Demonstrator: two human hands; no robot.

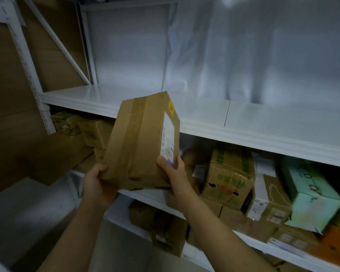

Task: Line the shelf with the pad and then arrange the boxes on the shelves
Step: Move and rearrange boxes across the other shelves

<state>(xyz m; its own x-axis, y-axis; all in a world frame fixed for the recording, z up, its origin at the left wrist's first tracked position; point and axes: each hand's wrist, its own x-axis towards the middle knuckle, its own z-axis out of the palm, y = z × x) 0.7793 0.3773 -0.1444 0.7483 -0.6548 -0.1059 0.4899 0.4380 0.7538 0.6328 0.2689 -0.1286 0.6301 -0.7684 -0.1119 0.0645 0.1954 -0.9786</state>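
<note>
head-worn view, close, down onto shelves (pixel 243 132)

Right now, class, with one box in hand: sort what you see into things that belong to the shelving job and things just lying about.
In the job:
taped cardboard box, gripped by left hand and right hand; white upper shelf.

Lying about:
pale green box and printed carton, stacked on the lower shelf; flat cardboard sheet at left.
</note>
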